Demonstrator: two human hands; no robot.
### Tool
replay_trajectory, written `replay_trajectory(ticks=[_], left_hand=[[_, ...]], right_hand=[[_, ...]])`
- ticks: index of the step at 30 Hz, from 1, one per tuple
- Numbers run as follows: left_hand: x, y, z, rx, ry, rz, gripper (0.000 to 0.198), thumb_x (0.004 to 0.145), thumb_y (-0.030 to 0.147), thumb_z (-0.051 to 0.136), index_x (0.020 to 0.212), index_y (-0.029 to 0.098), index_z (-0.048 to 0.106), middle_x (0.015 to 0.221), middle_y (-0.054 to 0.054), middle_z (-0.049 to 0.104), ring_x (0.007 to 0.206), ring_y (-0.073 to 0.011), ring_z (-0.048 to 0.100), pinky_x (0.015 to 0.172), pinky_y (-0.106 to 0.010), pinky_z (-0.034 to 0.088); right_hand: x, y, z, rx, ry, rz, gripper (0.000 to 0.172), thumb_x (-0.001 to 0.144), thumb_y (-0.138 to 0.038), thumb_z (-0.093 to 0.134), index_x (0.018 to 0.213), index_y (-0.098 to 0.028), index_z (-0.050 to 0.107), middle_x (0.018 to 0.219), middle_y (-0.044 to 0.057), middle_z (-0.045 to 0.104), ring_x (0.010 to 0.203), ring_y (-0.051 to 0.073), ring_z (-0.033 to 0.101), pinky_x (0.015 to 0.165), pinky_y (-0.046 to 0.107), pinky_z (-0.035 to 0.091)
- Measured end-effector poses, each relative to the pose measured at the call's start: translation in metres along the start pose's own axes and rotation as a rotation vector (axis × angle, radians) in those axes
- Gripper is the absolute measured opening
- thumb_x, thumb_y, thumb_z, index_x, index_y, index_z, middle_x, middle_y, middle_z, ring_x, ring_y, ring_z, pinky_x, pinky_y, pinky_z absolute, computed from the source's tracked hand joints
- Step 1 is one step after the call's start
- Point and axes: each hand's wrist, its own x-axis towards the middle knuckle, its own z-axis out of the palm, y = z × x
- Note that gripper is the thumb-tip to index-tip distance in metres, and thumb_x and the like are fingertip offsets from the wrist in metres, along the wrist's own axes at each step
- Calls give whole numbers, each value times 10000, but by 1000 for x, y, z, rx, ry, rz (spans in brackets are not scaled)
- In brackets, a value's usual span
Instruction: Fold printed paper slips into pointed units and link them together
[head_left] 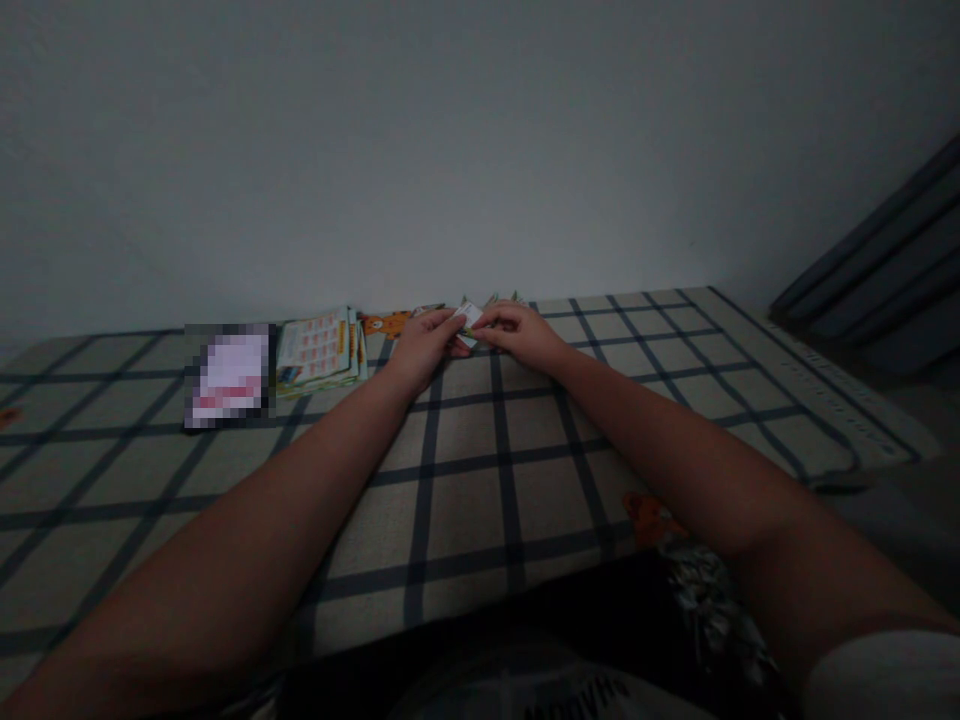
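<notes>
Both of my hands meet near the far edge of the table, with a small white card point(469, 314) between them. My left hand point(426, 347) pinches the card's left side, thumb on top. On the opposite side, the fingertips of my right hand point(519, 332) close on the card's right edge. The print on the card is too small and dim to read. Behind my hands several more small cards or paper pieces point(517, 298) show in part. Left of my left hand lies a stack of printed sheets or booklets point(319, 348), the top one white with red blocks and a yellow strip.
A checked cloth point(465, 480) with orange bear prints covers the table, which runs up to a plain wall point(480, 150). A blurred-out device with a pale screen point(229, 375) lies at the left. Dark folded fabric point(885, 270) hangs at the right.
</notes>
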Motion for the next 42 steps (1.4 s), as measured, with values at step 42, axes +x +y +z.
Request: replay_trajectory(ticks=[42], left_hand=[[-4, 2, 1, 46, 57, 143, 592, 709, 644, 894, 1099, 199, 865, 1075, -107, 828, 831, -200, 740, 778, -347, 645]], right_hand=[[4, -1, -5, 252, 192, 145, 262, 834, -403, 848, 954, -187, 761, 810, 19, 738, 696, 119, 665, 563, 202, 532]])
